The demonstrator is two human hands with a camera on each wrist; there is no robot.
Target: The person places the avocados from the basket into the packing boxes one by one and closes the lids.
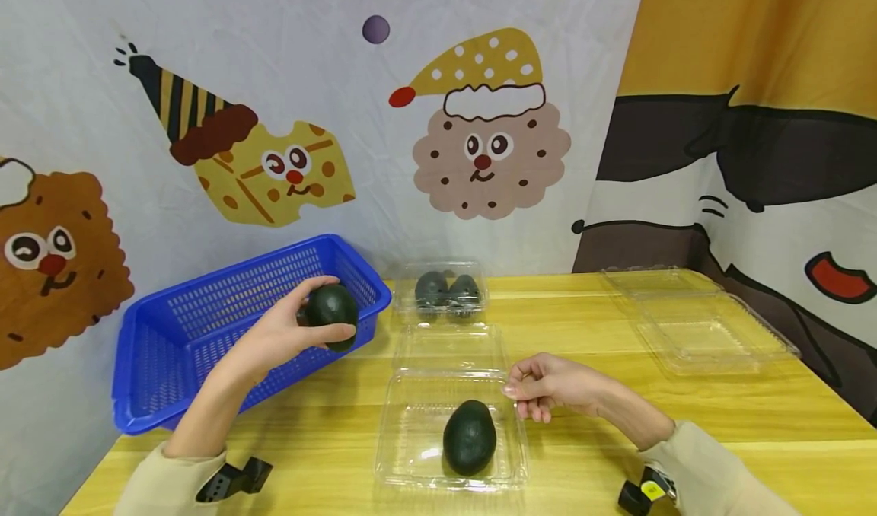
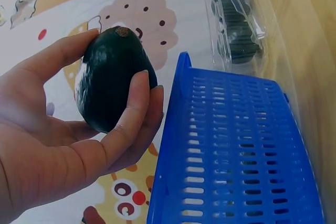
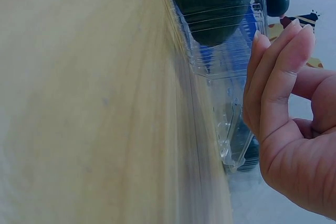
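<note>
My left hand (image 1: 291,322) grips a dark green avocado (image 1: 333,314) between thumb and fingers, held up over the right end of a blue plastic basket (image 1: 147,333). The avocado's brown stem scar (image 2: 122,31) shows in the left wrist view. In front of me an opened clear plastic clamshell container (image 1: 411,466) lies on the table, its lid (image 1: 448,346) folded back. A second avocado (image 1: 469,437) sits in the right half of its base. My right hand (image 1: 558,387) pinches the container's right rim with thumb and forefinger; its other fingers hang beside the wall.
Behind the lid stands a closed clear container (image 1: 438,269) with dark avocados inside. Another opened clear container (image 1: 699,337) lies at the back right of the wooden table (image 1: 582,470). A printed cloth (image 1: 384,158) hangs along the back edge.
</note>
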